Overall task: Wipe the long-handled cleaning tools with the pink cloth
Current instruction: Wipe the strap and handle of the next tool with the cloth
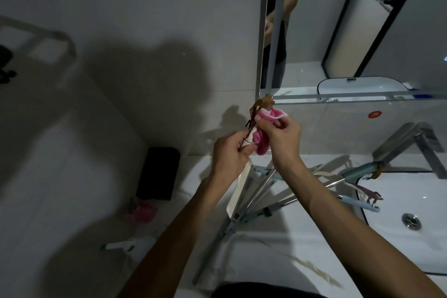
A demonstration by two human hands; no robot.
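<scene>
**A:** Pink cloth [262, 144] is bunched in my right hand [281, 139], fingers curled round it, thumb pinning the upper fold. It sits up and left of the sink [411, 191], well above the counter.

**B:** And the tool?

**A:** White-handled tool [238, 191], one of the long ones. My left hand [228, 155] pinches it near the top end, just left of the cloth. Handle runs down toward the counter left of the sink. I hold it high so the cloth can wrap the end without dragging on anything.

**B:** What's the brown stuff at the top?

**A:** Brown cord loop [262, 104], probably a hanging tie. Cloth is touching the handle just under it. Can't tell if the cord is tangled in the fold.

**B:** Rest of the set?

**A:** Other long-handled tools [285, 195] lie fanned on the counter, heads bunched left of the sink, handle ends reaching over its rim. Laid out that way, I'd guess, so each can be picked up singly. Faucet [411, 143] is behind the sink, black box [158, 173] far left of it.

**B:** Stage?

**A:** My read: wiping the top end of this one.
</scene>
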